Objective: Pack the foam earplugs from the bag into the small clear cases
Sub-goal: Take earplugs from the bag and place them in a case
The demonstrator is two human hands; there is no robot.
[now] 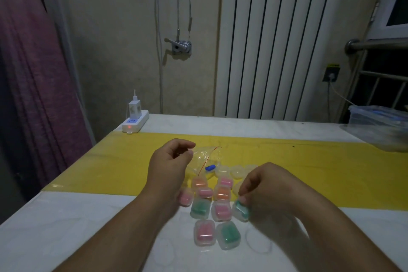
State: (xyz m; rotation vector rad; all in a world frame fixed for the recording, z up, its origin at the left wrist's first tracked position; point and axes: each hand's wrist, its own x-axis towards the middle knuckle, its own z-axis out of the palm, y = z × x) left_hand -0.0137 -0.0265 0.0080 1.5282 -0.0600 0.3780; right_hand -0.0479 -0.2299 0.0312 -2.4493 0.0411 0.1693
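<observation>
The right hand's fingertips [242,200] pinch a small clear case [241,210] holding green earplugs, tilted at the right edge of a cluster of filled cases [204,232] with pink, orange and green plugs inside. The right hand [267,187] curls over it. The left hand [169,163] has its fingers curled, thumb and forefinger close together at the edge of the clear bag [209,153]; whether they grip it cannot be told. A blue earplug [210,167] lies in the bag. Empty cases [237,171] sit just right of the bag on the yellow strip [309,172] of the table [66,227]. A power strip [135,122] rests at the far left corner.
</observation>
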